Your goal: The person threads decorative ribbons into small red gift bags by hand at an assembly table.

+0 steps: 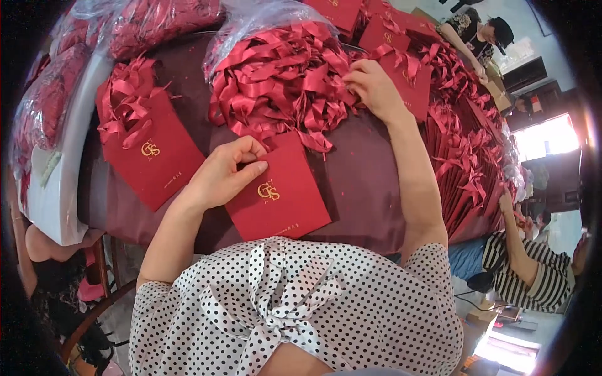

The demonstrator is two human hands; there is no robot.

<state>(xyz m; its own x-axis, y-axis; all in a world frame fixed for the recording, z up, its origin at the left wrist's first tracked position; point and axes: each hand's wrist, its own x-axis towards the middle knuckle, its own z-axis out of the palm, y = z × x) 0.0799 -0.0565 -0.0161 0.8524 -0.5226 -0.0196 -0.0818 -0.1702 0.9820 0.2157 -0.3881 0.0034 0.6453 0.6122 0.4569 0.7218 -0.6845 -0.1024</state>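
Note:
A flat red paper gift bag [282,200] with gold markings lies on the table in front of me. My left hand [232,169] pinches its top edge between thumb and fingers. Beyond the bag is a big heap of shiny red ribbons [269,81], spilling from a clear plastic bag [276,15]. At the right side of this heap, my right hand [373,91] has thumb and fingers closed on a ribbon; the fingertips are partly lost among the red loops.
Left of me lies a stack of red gift bags [150,156] with ribbon handles. Many ribboned bags [464,156] stand packed along the right. Plastic-wrapped red bundles [157,28] fill the far left. A person in a black cap [495,34] and one in a striped top [533,272] are at the right.

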